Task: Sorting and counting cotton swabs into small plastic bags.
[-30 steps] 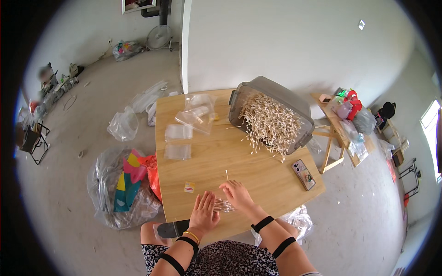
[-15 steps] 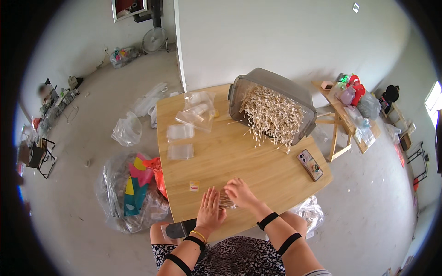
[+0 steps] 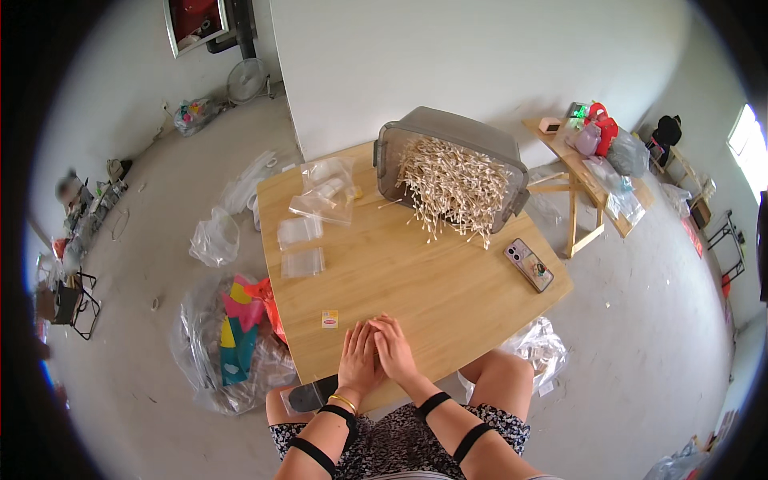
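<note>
My left hand [image 3: 362, 358] and my right hand [image 3: 392, 350] meet at the near edge of the wooden table [image 3: 432, 300]. Their fingers are held together and curve over each other, cupped around the small bundle of cotton swabs that showed between them earlier; the hands now hide nearly all of it. Just beyond my left fingertips lies a small yellow and white card [image 3: 330, 319]. At the table's far side, a grey translucent bin [image 3: 448, 120] rests tipped on its side, its mouth toward me, with a heap of loose cotton swabs [image 3: 454, 186] spilling slightly out.
Clear plastic bags [image 3: 324, 204] and two stacks of small clear sleeves [image 3: 302, 262] lie on the table's left. A phone [image 3: 529, 265] is at the right. Bagged packaging [image 3: 232, 344] sits on the floor at left; a wooden side table [image 3: 572, 164] holds bags.
My right hand has come left and down from above the swabs to close against my left hand, covering the bundle. The whole view has shifted slightly.
</note>
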`<state>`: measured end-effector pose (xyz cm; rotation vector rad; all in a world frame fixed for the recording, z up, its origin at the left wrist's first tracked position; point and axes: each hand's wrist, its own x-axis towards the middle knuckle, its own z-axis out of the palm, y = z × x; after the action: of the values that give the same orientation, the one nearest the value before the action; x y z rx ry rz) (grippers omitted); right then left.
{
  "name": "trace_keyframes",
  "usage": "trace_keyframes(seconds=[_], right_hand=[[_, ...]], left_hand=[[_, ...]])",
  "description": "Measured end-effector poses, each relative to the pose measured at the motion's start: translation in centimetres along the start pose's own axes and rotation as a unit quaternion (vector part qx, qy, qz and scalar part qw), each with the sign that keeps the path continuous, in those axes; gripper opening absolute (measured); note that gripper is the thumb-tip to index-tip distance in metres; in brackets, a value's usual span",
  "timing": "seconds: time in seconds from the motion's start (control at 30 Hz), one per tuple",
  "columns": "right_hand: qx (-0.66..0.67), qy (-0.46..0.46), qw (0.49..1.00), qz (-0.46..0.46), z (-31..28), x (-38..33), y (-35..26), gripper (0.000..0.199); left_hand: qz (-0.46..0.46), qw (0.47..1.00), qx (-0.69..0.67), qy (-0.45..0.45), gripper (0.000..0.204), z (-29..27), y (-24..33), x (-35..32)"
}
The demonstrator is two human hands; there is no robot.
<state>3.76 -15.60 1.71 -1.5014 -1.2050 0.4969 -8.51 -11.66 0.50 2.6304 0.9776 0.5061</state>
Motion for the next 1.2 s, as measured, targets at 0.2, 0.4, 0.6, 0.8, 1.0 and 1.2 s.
trace_keyframes(seconds=[0.2,0.4,0.6,0.8,1.0,1.2], right_hand=[[-0.176,0.049,0.983,0.009,-4.1,0.0,1.7,0.038],[-0.401,0.066,0.913,0.029,-7.6,-1.4,3.6,0.048],[-0.381,0.059,0.922,0.038,-6.9,-0.9,2.9,0.046],[-0.39,0.067,0.917,0.048,-7.3,-1.0,3.6,0.045],[-0.396,0.067,0.915,0.037,-7.2,-1.1,3.4,0.044],[-0.388,0.07,0.918,0.041,-7.5,-1.0,3.4,0.043]], left_hand=[[-0.012,1.0,-0.001,-0.004,0.069,0.1,-0.2,-0.2],[0.006,0.999,-0.036,-0.014,0.074,-0.6,1.0,0.2],[-0.06,0.993,0.098,-0.037,0.094,1.7,-0.4,1.6],[-0.045,0.985,0.157,-0.048,0.107,1.2,0.7,5.2],[-0.048,0.984,0.154,-0.077,0.115,0.6,0.3,4.8],[-0.056,0.984,0.142,-0.092,0.112,0.1,1.4,4.5]])
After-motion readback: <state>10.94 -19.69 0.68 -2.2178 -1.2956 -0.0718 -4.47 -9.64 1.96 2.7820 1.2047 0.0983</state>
